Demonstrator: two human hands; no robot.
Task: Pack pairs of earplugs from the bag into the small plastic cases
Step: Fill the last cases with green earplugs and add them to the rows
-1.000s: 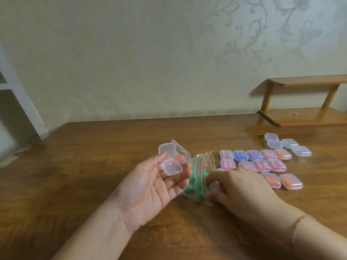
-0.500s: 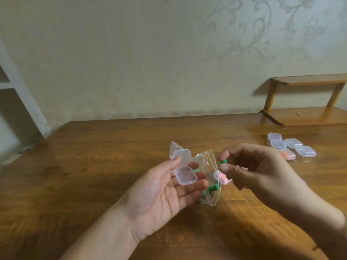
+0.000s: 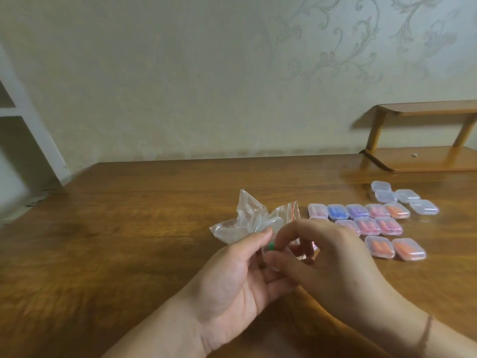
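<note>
A green earplug (image 3: 271,245) sits pinched over my open clear case (image 3: 267,250). The crumpled bag (image 3: 247,220) lies behind, filled cases (image 3: 366,223) to its right.

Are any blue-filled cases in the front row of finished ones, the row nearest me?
No, the two cases in the nearest row both hold orange earplugs; the blue-filled case sits in the far row.

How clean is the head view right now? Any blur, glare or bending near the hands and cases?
Head view: dim, warm light; soft glare on the table; left hand and right hand slightly motion-blurred, green earplug barely resolved; filled cases soft but colours readable; wide-angle bending at left edge.
</note>
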